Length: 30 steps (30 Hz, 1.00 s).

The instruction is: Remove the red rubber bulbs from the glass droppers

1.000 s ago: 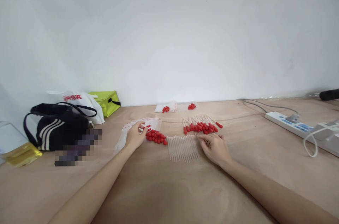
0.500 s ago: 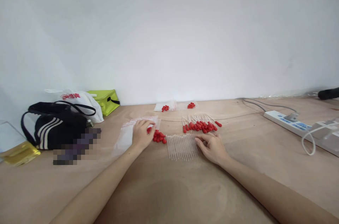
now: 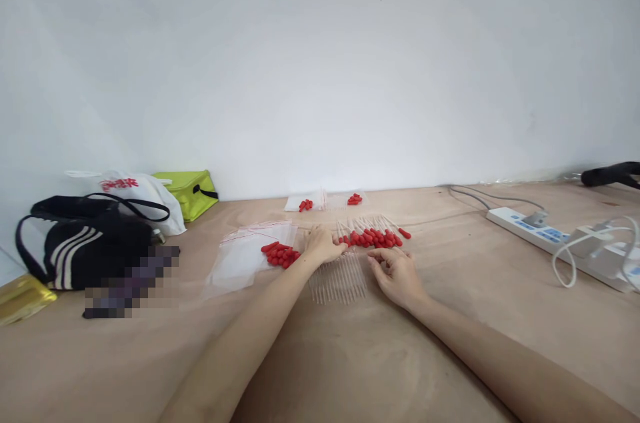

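Observation:
Clear thin dropper tubes (image 3: 339,283) lie side by side in a row before me. My left hand (image 3: 324,246) reaches over the far ends of this row, fingers curled; whatever is between them is hidden. At the right end of the row, my right hand (image 3: 400,275) rests on the table, fingers loosely bent and thumb a little apart, with nothing visible in it. Red rubber bulbs (image 3: 280,255) are heaped left of the tubes, partly behind my left forearm. Beyond my right hand lies a bunch of red-bulbed droppers (image 3: 376,237), their pale stems pointing away.
Flat zip bags (image 3: 237,263) lie to the left, and bags with red-bulbed pieces (image 3: 306,205) lie near the wall. Farther left are a black bag (image 3: 90,249), a white plastic bag (image 3: 160,199) and a green bag (image 3: 193,193). A power strip (image 3: 525,229) with cables is at right.
My left hand has moved right, from the heap of red bulbs to the far ends of the clear tubes. My right hand has stayed beside the row. The view has shifted slightly.

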Each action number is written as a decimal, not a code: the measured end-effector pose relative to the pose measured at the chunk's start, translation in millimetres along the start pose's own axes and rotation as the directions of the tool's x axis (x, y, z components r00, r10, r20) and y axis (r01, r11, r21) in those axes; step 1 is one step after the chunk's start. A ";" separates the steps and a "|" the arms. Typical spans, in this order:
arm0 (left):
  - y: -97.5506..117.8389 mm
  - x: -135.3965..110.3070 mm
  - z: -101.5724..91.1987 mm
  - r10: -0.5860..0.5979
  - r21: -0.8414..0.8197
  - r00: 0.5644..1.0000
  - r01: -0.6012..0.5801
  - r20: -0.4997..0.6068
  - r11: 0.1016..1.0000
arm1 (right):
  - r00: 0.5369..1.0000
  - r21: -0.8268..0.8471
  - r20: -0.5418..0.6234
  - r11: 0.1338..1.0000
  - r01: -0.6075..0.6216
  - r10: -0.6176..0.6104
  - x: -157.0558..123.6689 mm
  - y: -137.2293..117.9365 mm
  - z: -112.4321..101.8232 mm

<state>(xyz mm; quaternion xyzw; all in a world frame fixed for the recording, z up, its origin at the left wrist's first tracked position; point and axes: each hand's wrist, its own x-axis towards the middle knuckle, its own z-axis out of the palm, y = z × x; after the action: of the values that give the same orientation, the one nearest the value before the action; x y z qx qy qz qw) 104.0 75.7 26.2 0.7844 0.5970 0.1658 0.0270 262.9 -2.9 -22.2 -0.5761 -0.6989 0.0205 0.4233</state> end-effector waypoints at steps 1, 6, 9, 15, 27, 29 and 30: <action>-1.0 -1.9 -2.3 -0.018 0.000 1.000 0.018 -0.016 1.000 | 1.000 -0.002 -0.001 1.000 0.001 -0.001 -0.3 -0.2 0.1; -17.4 -31.4 -21.9 -0.026 0.015 0.989 0.029 -0.147 0.999 | 0.997 0.017 -0.054 0.998 0.064 -0.063 -0.6 1.7 2.4; -32.5 -59.9 -27.8 0.157 0.032 0.944 -0.154 -0.291 0.987 | 0.973 0.009 -0.147 0.983 0.183 -0.180 -0.2 2.3 3.5; -46.3 -95.9 -16.8 0.400 0.049 0.821 -0.417 -0.407 0.907 | 0.908 -0.091 -0.086 0.910 0.404 -0.411 -4.2 -9.2 -3.8; -46.0 -93.2 -8.7 0.503 0.027 0.753 -0.545 -0.424 0.838 | 0.852 -0.105 0.070 0.846 0.523 -0.518 -4.4 -19.7 0.8; -45.8 -92.9 -8.9 0.531 0.029 0.751 -0.567 -0.393 0.823 | 0.856 -0.109 0.111 0.850 0.516 -0.506 -4.7 -21.9 -0.2; -45.6 -92.5 -8.8 0.551 0.032 0.745 -0.584 -0.377 0.811 | 0.855 -0.105 0.121 0.850 0.516 -0.504 -4.9 -22.6 -0.8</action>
<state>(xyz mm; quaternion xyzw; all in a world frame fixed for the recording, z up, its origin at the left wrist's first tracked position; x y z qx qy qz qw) 37.6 -0.2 2.4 0.8810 0.3164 0.3363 -0.1029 245.5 -14.8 -12.8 -0.3955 -0.8446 -0.1140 0.3425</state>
